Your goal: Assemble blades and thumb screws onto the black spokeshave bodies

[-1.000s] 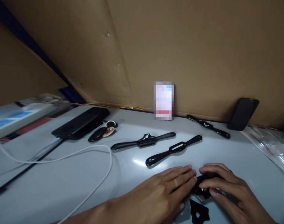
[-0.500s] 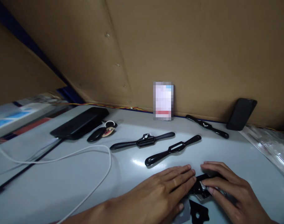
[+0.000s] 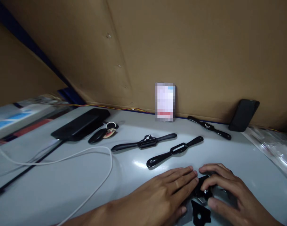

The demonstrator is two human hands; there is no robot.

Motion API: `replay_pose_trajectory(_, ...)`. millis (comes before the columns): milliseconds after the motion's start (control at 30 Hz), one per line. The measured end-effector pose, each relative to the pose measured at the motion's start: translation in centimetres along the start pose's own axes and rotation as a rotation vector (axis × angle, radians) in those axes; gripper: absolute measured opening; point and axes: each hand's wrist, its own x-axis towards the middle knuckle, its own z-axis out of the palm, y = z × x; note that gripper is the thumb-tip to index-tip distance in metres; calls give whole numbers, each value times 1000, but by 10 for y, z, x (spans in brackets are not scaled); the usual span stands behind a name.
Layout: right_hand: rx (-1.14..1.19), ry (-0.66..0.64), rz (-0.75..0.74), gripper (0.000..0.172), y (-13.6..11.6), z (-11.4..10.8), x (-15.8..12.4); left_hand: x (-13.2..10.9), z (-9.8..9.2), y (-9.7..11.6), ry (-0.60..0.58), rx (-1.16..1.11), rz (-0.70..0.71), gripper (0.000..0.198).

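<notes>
A black spokeshave (image 3: 202, 183) lies on the grey table at the lower right, its far ends covered by my hands. My left hand (image 3: 164, 191) is laid over its left end, fingers together and curled around the handle, which is hidden. Above a small silver screw (image 3: 205, 191) on the spokeshave's middle, my right hand (image 3: 230, 188) has its index finger and thumb apart, one on each side of the screw. A loose black plate with a hole (image 3: 201, 213) lies just in front. Beside it, partly under my left hand, is a grey flat piece (image 3: 186, 216).
Behind my hands lie a spokeshave (image 3: 147, 142), a bare spokeshave body (image 3: 176, 150) and another (image 3: 208, 126). A blurred-out screen (image 3: 165, 102) and a phone (image 3: 244, 115) lean against cardboard (image 3: 204, 56). Left are keys (image 3: 108, 131), a black device (image 3: 81, 124) and a white cable (image 3: 111, 160).
My right thumb and index finger have parted from their pinch on the silver screw, showing more of it. The loose plate has shifted very slightly. My left hand stays still.
</notes>
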Motion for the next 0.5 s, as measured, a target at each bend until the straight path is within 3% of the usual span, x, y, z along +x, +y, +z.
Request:
replay_pose_trajectory(67,-46,21,3,8,-1,1,0,-1,2,-1,41,-29,12,65)
replay_pose_trajectory(233,-74,98,-100,18,-1,4,0,-2,4,-2,81,-27,33,69)
replay_pose_trajectory(333,-70,104,-98,8,0,5,0,-1,2,-1,55,-19,20,65)
replay_pose_trajectory(500,-98,79,-74,15,3,6,-1,1,-3,0,-22,-3,-1,69)
